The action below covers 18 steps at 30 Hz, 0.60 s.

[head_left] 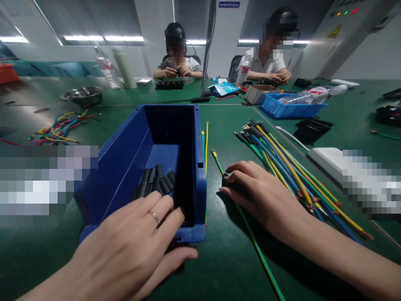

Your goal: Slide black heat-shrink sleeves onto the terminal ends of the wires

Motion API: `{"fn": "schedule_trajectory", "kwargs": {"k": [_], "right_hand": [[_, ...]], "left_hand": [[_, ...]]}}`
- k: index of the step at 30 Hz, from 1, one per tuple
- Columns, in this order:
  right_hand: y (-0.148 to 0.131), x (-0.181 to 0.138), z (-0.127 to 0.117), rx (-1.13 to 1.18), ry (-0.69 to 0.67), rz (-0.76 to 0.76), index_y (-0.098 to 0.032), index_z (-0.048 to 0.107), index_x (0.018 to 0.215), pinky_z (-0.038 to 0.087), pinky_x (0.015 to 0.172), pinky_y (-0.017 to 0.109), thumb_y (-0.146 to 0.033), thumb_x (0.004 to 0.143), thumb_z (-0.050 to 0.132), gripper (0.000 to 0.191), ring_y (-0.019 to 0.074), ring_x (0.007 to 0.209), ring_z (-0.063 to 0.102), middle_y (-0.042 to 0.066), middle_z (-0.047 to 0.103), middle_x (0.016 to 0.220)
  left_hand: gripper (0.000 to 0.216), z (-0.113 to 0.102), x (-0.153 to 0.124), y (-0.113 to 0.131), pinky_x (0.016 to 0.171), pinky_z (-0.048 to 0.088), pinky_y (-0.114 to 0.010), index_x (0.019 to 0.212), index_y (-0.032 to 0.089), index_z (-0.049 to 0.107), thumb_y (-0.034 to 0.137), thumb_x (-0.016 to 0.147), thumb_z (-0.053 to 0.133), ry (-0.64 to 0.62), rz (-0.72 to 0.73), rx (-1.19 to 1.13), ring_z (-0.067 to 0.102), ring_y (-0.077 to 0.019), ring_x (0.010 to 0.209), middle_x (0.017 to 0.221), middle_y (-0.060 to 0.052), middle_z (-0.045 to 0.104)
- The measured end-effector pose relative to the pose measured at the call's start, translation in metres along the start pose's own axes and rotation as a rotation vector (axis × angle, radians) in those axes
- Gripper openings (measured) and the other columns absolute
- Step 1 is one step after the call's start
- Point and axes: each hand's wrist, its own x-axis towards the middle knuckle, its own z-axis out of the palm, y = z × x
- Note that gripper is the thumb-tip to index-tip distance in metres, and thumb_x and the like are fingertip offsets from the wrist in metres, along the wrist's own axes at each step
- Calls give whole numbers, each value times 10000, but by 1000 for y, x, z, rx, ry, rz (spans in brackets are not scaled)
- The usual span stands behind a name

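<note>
My left hand, with a ring on one finger, reaches over the front lip of a deep blue bin. Its fingers stretch down inside, the thumb stays outside, and the fingertips are partly hidden. Short black tubes lie in a heap at those fingers. To the bin's right, my right hand pinches a small black tube around a green-and-yellow cable. This cable lies along the table, its metal lug pointing away from me. Most of the pinched tube is hidden by my fingers.
A bundle of coloured cables with lugs lies right of my right hand. Another cable runs beside the bin. Farther off are a steel bowl, tangled wires, and a blue tray holding a bottle. Two people sit across the table.
</note>
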Motion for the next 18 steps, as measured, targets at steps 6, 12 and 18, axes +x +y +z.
{"fn": "schedule_trajectory", "kwargs": {"k": [6, 12, 18], "right_hand": [[0, -3, -9, 27, -28, 19, -169, 608, 1134, 488, 706, 317, -118, 1043, 464, 177, 182, 840, 638, 77, 672, 1021], [4, -8, -17, 16, -77, 68, -183, 625, 1237, 468, 705, 317, -58, 932, 513, 348, 186, 850, 660, 61, 670, 1055], [-9, -7, -25, -4, -184, 141, -201, 565, 1001, 489, 679, 304, -27, 785, 531, 279, 196, 832, 660, 51, 647, 957]], "left_hand": [[318, 2, -6, 2, 734, 445, -344, 1139, 186, 624, 324, 1184, 341, 42, -48, -29, 576, -225, 892, 965, -49, 627], [254, -2, -11, 4, 750, 504, -281, 1206, 237, 626, 227, 1127, 384, 6, -133, -121, 608, -177, 848, 981, -29, 627], [256, -3, -12, 1, 717, 520, -205, 1189, 282, 672, 178, 1079, 465, 50, -173, -171, 664, -131, 810, 1006, -13, 649]]}}
